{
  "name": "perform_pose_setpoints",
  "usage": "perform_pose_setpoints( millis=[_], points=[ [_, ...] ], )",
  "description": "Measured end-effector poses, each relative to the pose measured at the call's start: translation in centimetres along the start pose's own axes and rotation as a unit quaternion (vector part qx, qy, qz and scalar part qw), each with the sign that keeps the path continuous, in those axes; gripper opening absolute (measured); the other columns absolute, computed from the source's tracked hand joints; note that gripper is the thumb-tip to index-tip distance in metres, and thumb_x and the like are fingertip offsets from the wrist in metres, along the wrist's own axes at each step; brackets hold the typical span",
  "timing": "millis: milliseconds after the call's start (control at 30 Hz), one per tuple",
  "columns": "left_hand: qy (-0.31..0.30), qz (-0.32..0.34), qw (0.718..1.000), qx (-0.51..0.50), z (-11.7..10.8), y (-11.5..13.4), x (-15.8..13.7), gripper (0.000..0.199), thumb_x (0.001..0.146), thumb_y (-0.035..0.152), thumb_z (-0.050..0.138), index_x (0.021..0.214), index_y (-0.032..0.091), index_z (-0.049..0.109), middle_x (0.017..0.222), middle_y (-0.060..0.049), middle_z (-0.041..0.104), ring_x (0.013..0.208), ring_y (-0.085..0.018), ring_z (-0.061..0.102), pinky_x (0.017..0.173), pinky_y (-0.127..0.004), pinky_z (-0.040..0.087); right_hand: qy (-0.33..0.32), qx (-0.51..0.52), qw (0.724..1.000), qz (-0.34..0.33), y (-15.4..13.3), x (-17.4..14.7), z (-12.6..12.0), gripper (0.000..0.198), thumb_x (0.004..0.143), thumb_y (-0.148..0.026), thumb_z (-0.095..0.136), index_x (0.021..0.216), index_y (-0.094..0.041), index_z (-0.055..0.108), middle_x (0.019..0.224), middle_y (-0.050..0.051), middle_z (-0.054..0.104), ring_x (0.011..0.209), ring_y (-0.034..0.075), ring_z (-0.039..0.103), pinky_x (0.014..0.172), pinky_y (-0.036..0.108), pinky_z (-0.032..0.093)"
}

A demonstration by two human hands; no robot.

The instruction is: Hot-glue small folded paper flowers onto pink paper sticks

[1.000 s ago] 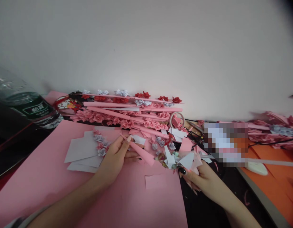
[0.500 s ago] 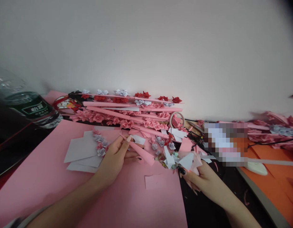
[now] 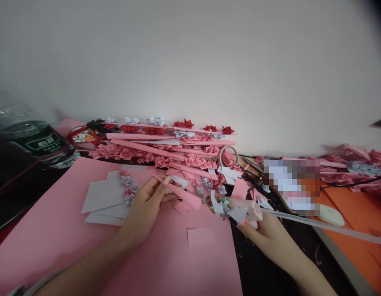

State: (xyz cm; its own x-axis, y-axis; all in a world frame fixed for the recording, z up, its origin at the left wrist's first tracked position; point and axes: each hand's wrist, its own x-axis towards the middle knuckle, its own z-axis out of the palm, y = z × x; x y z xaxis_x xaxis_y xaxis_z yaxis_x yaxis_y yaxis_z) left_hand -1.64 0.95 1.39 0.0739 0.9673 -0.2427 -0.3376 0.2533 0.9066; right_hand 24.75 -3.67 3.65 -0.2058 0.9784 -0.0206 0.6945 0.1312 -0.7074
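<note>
My left hand (image 3: 149, 203) pinches a pink paper cone (image 3: 186, 195) between thumb and fingers, its wide end pointing right. My right hand (image 3: 269, 234) is wrapped around a pale pink hot glue gun (image 3: 252, 207), with scraps of white paper stuck about its front. A long translucent glue stick (image 3: 320, 225) juts from the gun's back. The gun's nozzle end is close to the wide end of the cone; I cannot tell whether they touch. Below them a small pink paper piece (image 3: 200, 236) lies on the large pink sheet (image 3: 141, 267).
White paper sheets (image 3: 101, 197) and small paper roses (image 3: 128, 191) lie left of my left hand. Pink tubes and paper flowers (image 3: 162, 161) are heaped along the wall beside a tape roll (image 3: 228, 156). A water bottle (image 3: 39, 142) stands left; a white mouse (image 3: 331, 215) sits right.
My right hand has tilted the glue gun, so its body and glue stick now show more plainly and the stick slopes down to the right. My left hand still holds the cone, almost unmoved.
</note>
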Motion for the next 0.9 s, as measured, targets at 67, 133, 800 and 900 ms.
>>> perform_pose_setpoints(
  millis=[67,133,800,900],
  points=[
    [0.008,0.010,1.000,0.001,0.1,0.0,-0.1,0.024,0.081,0.041,0.066,0.081,0.018,0.061,0.082,0.001,0.064,0.080,-0.015,0.066,0.076,-0.025,0.056,0.022,0.006,1.000,0.003,0.2,0.0,0.0,0.011,0.084,-0.029,0.053,0.076,-0.021,0.057,0.061,-0.001,0.049,0.055,0.014,0.045,0.052,0.025,0.040],
    [0.015,0.021,1.000,0.008,0.1,-0.1,-0.1,0.023,0.080,0.041,0.067,0.079,0.018,0.062,0.077,0.003,0.061,0.078,-0.013,0.063,0.074,-0.023,0.055,0.049,0.026,0.998,0.018,0.5,0.0,0.1,0.014,0.085,-0.031,0.052,0.082,-0.020,0.058,0.060,-0.002,0.048,0.052,0.013,0.043,0.049,0.024,0.039],
    [-0.081,-0.040,0.984,0.152,0.0,0.5,-0.3,0.035,0.082,0.037,0.063,0.111,0.019,0.061,0.104,-0.009,0.073,0.082,-0.019,0.070,0.064,-0.026,0.049,0.140,0.227,0.959,0.097,1.8,-0.2,0.8,0.042,0.081,-0.058,0.055,0.077,-0.017,0.057,0.056,-0.001,0.051,0.044,0.010,0.041,0.038,0.023,0.037],
    [-0.087,-0.057,0.986,0.131,0.0,0.2,-0.3,0.025,0.079,0.034,0.067,0.097,0.016,0.065,0.098,-0.009,0.074,0.082,-0.017,0.069,0.065,-0.024,0.049,0.133,0.248,0.956,0.080,1.3,0.0,0.8,0.041,0.081,-0.058,0.055,0.079,-0.017,0.057,0.054,-0.002,0.048,0.042,0.009,0.039,0.037,0.022,0.035]
  ],
)
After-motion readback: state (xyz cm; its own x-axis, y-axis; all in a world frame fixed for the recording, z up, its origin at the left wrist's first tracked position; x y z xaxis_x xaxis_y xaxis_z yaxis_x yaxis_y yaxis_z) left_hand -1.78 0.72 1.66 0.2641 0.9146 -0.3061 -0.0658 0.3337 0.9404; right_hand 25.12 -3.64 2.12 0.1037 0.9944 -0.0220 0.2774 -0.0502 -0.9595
